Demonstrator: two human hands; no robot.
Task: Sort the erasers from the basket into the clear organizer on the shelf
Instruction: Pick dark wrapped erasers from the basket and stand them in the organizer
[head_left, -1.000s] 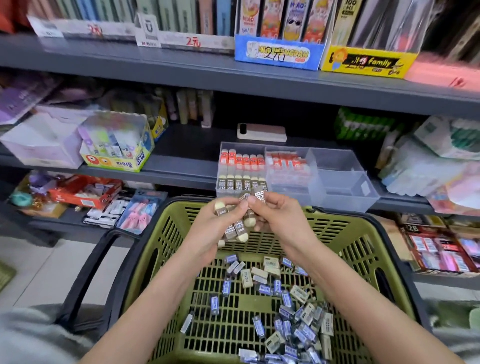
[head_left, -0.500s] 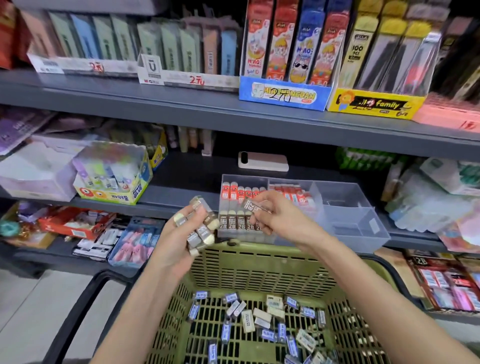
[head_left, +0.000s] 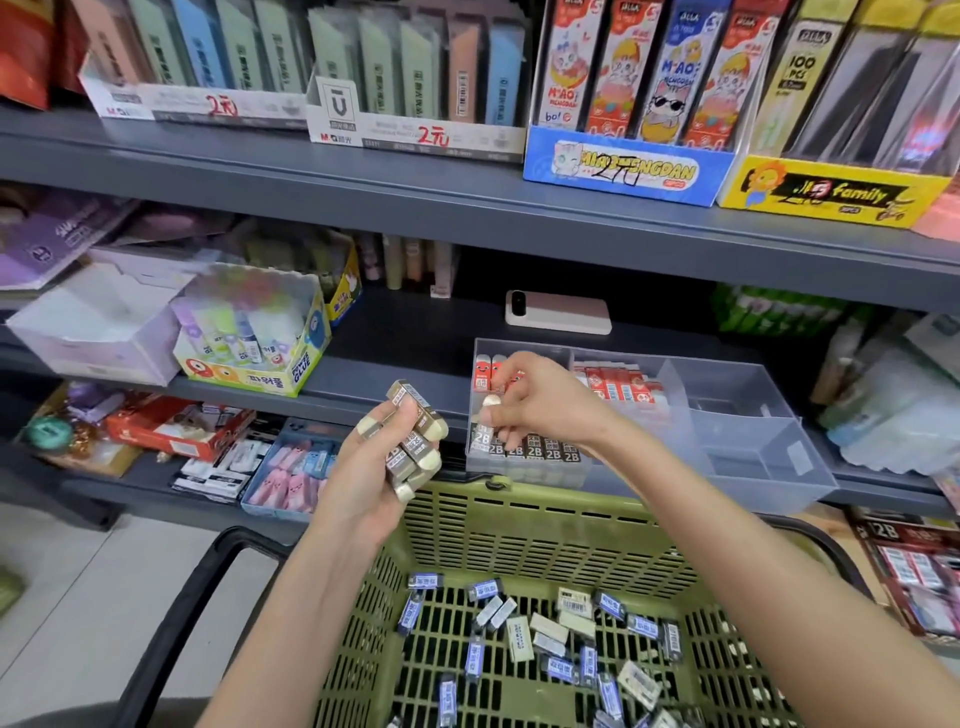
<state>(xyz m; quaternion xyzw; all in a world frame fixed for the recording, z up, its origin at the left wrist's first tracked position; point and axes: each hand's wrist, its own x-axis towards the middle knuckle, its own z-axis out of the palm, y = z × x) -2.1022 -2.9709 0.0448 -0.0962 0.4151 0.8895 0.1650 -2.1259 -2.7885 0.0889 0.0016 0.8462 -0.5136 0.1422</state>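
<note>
Olive-green slotted plastic basket (head_left: 545, 525) sits right below both hands, with a pile of loose blue-sleeved and cream erasers (head_left: 561, 644) scattered flat on its floor, pointing every which way.

Left hand (head_left: 374, 467) has its grip wrapped tight around a bundle of brown-sleeved erasers with cream tips (head_left: 413, 441); they stick up and out of the fist, long axes roughly parallel and tilted up toward the shelf.

Right hand (head_left: 540, 402) is just right of that bundle, over the front-left compartment of the clear plastic organizer (head_left: 753, 441) on the grey metal shelf (head_left: 415, 332). Its fingertips are pinched on one cream-tipped eraser (head_left: 490, 410), standing near upright with the cream end on top. Directly under that grip there's a row of dark erasers marked "2B" (head_left: 535, 449), standing on end, with red-topped ones behind.

Readable stuff: the "POWER GLUE" glue stick box (head_left: 249, 338) off to the left of the left hand, "2元" handwritten on the white display trays (head_left: 415, 132) up top, the blue "MENGDAN" carton (head_left: 623, 166), the yellow "family" carton (head_left: 831, 192) with "100 PCS" packs in it. A pink phone (head_left: 558, 314) lies flat behind the organizer.
</note>
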